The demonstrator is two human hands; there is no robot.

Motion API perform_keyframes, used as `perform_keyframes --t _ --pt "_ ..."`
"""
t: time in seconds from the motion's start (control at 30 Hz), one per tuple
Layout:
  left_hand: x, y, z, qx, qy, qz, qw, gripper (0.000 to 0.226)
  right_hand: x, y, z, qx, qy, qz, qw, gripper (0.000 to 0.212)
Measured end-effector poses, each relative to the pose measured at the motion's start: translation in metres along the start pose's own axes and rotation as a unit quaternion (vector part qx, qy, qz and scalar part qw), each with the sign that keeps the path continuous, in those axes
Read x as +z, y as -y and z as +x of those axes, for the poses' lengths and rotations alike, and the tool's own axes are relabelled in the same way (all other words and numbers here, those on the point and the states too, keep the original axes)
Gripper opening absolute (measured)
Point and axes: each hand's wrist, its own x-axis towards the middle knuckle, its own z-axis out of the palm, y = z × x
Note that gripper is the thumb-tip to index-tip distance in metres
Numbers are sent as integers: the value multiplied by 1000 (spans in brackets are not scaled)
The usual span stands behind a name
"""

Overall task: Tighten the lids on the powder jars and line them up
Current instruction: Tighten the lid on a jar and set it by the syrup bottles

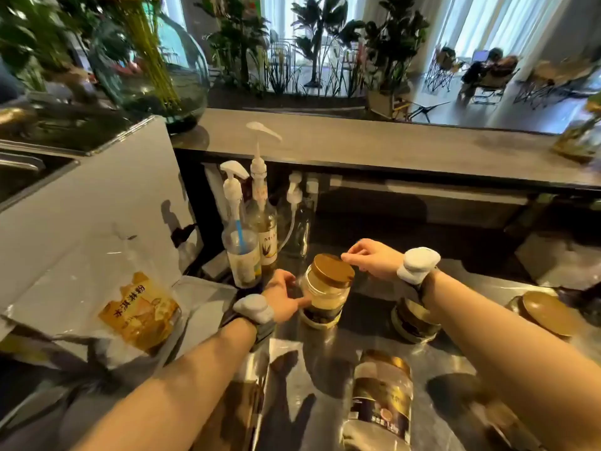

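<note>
A clear powder jar (327, 292) with pale powder stands on the steel counter (461, 369), stacked on a shorter jar (320, 317). Its gold lid (332, 270) sits tilted on top. My left hand (283, 296) grips the jar's left side. My right hand (370, 258) pinches the lid's far right edge with its fingertips. Another dark jar (413, 320) stands under my right forearm. A gold-lidded jar (546, 312) is at the far right. A jar with a dark label (382, 398) lies on its side near me.
Pump bottles (242, 242) and a syrup bottle (265, 229) stand just behind my left hand. A yellow-labelled bag (140, 314) lies on the left. A raised bar ledge (390, 148) runs across the back, with a large glass vase (156, 60) on it.
</note>
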Motion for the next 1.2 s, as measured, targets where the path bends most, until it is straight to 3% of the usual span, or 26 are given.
perform_keyframes --t 0.2,0.3,0.37,0.5,0.7,0.93,1.2 --pt "14 7 10 -3 14 -19 1000 105 13 7 21 41 26 -19 999 73" --pt "22 4 15 -7 19 -93 995 116 16 9 30 44 54 -55 996 84" --pt "24 2 15 -23 27 -114 993 118 19 10 36 36 67 -76 994 87" --pt "28 7 17 -6 14 -48 999 121 22 11 44 22 77 -96 992 92" --pt "40 13 20 -6 8 -69 998 120 26 11 50 15 80 -122 989 89" --pt "52 19 23 0 -5 -97 995 116 13 17 35 -91 43 -191 976 90" --pt "62 19 27 -14 -29 -93 995 123 22 19 27 -154 66 -299 939 91"
